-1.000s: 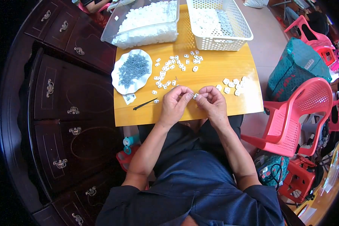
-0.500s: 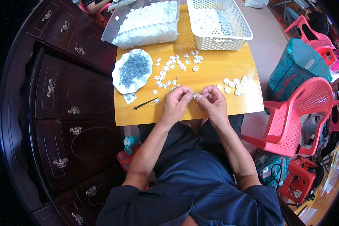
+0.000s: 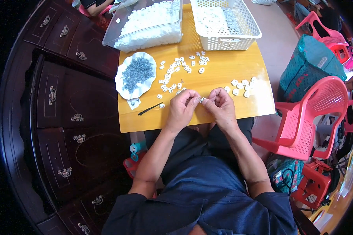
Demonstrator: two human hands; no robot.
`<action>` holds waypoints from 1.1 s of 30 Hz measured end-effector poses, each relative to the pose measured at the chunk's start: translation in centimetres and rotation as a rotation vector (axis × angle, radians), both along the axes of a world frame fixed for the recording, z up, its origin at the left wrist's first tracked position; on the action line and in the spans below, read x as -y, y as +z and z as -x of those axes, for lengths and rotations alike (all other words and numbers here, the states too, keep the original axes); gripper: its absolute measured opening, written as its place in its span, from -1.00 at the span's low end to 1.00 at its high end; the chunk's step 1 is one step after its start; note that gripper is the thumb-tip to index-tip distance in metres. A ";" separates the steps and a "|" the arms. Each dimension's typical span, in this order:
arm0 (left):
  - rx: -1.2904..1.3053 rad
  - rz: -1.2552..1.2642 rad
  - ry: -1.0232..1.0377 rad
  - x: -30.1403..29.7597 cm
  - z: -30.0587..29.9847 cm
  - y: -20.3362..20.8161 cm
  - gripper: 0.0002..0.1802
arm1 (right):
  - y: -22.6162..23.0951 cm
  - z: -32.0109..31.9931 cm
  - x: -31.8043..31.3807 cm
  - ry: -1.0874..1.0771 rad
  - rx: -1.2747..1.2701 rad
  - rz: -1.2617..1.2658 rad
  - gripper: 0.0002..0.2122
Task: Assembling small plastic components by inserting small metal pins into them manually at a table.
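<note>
A small white plastic piece (image 3: 202, 100) is pinched between the fingertips of both my hands, just over the near part of the table. Thumb and forefinger of my left hand (image 3: 183, 109) close at its left side, while my right hand (image 3: 222, 111) grips it from the right. The fingers cover much of the piece. Just beyond my hands lie several loose white pieces (image 3: 168, 76) with two dark spots each. Another group of white pieces (image 3: 245, 82) lies to the right. At the left stands a wavy white dish (image 3: 122, 89) heaped with thin grey screws (image 3: 137, 74).
A clear bin (image 3: 145, 46) full of white pieces and a perforated white basket (image 3: 227, 44) stand at the table's far side. A black stick-like tool (image 3: 150, 109) lies left of my hands. Dark cabinets (image 3: 82, 90) flank the left, a pink chair (image 3: 302, 117) the right.
The whole view has shifted slightly. Both hands keep their pinch on the small white piece, which appears turned a little; nothing has been put down or picked up.
</note>
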State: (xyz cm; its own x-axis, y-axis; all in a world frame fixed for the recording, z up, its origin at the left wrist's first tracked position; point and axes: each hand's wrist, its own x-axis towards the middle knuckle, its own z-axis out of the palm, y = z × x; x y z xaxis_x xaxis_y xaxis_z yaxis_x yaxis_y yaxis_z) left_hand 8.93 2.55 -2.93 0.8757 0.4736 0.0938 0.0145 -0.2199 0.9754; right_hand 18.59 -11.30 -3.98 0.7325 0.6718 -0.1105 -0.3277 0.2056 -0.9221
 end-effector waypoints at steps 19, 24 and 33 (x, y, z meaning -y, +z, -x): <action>0.040 0.356 0.004 0.3 0.0 -0.4 -0.80 | 0.3 -0.1 0.0 -0.013 -0.055 -0.065 -0.82; 0.100 0.481 0.068 1.0 -0.3 0.6 -0.76 | 0.2 -0.2 0.0 -0.025 -0.082 -0.079 -0.81; 0.055 0.582 0.058 0.8 0.0 -0.1 -0.82 | 0.6 0.0 0.0 -0.039 -0.088 -0.065 -0.81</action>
State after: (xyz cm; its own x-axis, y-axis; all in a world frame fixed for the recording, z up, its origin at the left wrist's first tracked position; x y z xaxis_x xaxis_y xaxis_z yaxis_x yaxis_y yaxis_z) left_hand 8.88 1.79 -2.99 0.8479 0.5079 -0.1519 -0.0433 0.3519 0.9351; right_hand 18.63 -11.25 -3.35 0.7476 0.6507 -0.1329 -0.3975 0.2781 -0.8744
